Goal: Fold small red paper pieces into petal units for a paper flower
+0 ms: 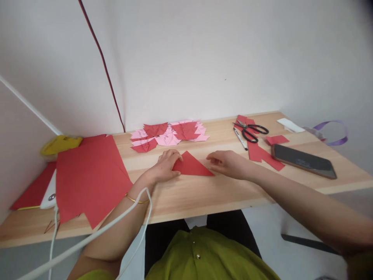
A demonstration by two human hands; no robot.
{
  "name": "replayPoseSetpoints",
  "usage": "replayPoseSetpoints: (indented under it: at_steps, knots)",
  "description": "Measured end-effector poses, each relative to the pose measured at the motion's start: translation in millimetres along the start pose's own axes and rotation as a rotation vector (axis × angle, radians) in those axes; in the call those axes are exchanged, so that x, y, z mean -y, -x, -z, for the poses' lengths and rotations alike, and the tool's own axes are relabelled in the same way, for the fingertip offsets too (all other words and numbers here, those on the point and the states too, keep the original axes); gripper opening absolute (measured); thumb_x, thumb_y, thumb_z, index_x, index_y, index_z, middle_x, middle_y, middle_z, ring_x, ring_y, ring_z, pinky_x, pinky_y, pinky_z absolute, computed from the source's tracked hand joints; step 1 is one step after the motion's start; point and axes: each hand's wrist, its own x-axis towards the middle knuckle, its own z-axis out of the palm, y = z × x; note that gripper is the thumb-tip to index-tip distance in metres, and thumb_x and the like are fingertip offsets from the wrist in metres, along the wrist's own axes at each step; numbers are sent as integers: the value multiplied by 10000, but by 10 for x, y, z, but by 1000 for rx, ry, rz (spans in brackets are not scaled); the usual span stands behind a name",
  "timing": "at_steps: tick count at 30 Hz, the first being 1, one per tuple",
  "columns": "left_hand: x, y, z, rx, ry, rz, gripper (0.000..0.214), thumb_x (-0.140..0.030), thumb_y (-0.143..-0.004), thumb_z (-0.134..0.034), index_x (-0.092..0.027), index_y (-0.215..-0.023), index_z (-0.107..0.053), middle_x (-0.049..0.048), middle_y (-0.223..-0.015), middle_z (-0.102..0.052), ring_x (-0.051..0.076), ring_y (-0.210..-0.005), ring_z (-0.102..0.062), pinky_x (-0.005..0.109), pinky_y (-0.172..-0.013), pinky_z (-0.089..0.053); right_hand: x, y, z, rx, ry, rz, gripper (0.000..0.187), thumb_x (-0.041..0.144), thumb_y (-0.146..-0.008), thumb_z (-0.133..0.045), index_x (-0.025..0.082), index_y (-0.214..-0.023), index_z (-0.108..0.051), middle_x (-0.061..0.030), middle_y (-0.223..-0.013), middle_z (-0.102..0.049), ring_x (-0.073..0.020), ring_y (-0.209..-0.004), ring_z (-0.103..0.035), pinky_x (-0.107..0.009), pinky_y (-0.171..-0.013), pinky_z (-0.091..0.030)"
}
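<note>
A red paper triangle (192, 166) lies flat at the centre of the frame on the wooden surface (204, 194). The left hand (164, 166) rests curled on its left corner; whether its grip pinches the paper cannot be told. The right hand (229, 163), grip loosely open and empty, sits just beside the right edge. At right lie scissors (252, 132) and a phone (303, 160).

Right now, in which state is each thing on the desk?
Triangle, folded, flat on desk.
Left hand, fingers bent on triangle's left edge; grip unclear.
Right hand, open, by its right tip.
Phone, face up, screen dark.
Scissors, lying flat, blades seem shut.
Red sheets, unfolded, overlapping.
</note>
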Motion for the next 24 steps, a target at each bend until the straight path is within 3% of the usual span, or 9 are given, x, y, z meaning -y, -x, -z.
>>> replayPoseSetpoints:
  at_steps: [4, 9, 14, 19, 24]
  knots:
    - [-17, 15, 23, -2, -27, 99, 577, -300, -655, -686, -268, -1186, -463, 85, -1313, -403, 304, -1260, -319, 517, -1026, -288, 264, -365, -184, 20, -8, -114, 357, 462, -793, -584, 165, -991, -586, -90, -915, -682, -208, -784, -626, -271, -628, -418]
    - [43, 28, 71, 2, -54, 153, 703, -344, -637, -711, -272, -1275, -426, 99, -1347, -388, 327, -1276, -301, 531, -1032, -280, 226, -575, -331, -17, 79, -40, 497, 499, -686, -693, 182, -1022, -508, -94, -996, -638, -221, -817, -607, -260, -614, -367]
    - [168, 34, 112, -20, -13, 149, 617, -238, -605, -724, -216, -1186, -517, 98, -1294, -421, 296, -1229, -347, 440, -1046, -314, 92, -583, -339, 17, 10, -25, 471, 497, -690, -689, 199, -994, -487, -44, -900, -626, -176, -730, -582, -242, -575, -332]
    - [199, -4, 52, -123, 63, 170, 356, -414, -693, -688, -200, -968, -615, 75, -1074, -521, 250, -1075, -455, 408, -965, -391, 78, -566, -335, -35, -9, -15, 413, 505, -713, -661, 202, -944, -502, -24, -852, -621, -154, -676, -560, -237, -551, -306]
    - [124, -45, 6, -167, 25, 159, 202, -287, -653, -708, -193, -802, -609, 57, -1005, -549, 233, -991, -484, 398, -894, -419, 88, -543, -346, -54, 8, -2, 441, 519, -721, -659, 194, -989, -530, -53, -911, -638, -176, -725, -586, -245, -572, -332]
